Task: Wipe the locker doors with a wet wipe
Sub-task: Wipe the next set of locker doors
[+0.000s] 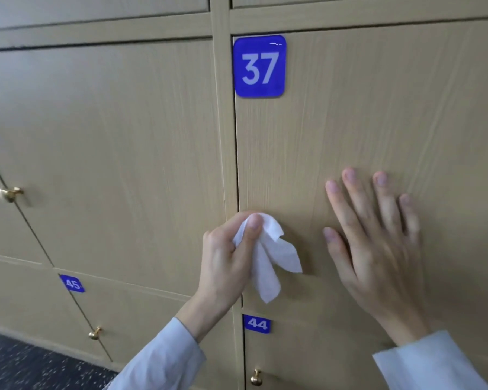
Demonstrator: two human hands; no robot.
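Standing at a wall of pale wood lockers, the person pinches a crumpled white wet wipe [268,257] in the left hand [231,257], thumb and fingers curled round it, pressing it to the left edge of locker door 37 [364,108]. The right hand [378,237] lies flat on the same door, fingers spread and straight. Blue plates read 37 [259,66], 44 [257,323] and 45 [72,284]. Brass knobs [9,193] dot the neighbouring doors, above a dark speckled floor [26,364].
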